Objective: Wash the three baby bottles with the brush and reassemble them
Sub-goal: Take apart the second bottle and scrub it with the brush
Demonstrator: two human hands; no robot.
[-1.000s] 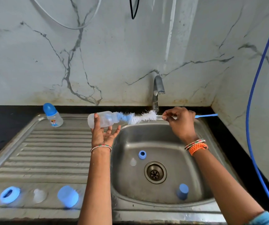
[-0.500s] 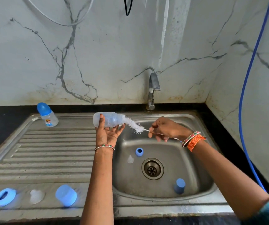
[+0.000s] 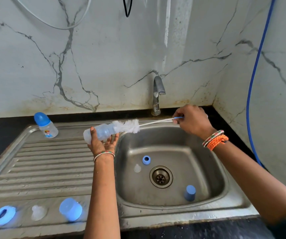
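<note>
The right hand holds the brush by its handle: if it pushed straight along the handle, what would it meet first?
Likely the open mouth of the bottle gripped by the left hand. The right hand aims the brush there; its bristles already partly enter it.

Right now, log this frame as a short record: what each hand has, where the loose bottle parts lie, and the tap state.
left hand: holds open bottle on its side
right hand: grips brush handle; bristles partly inside bottle mouth
sink basin: blue ring, clear teat, blue cap
drainboard front: blue ring, clear teat, blue cap, all blurred
drainboard back: capped bottle, upright
tap: no water seen
</note>
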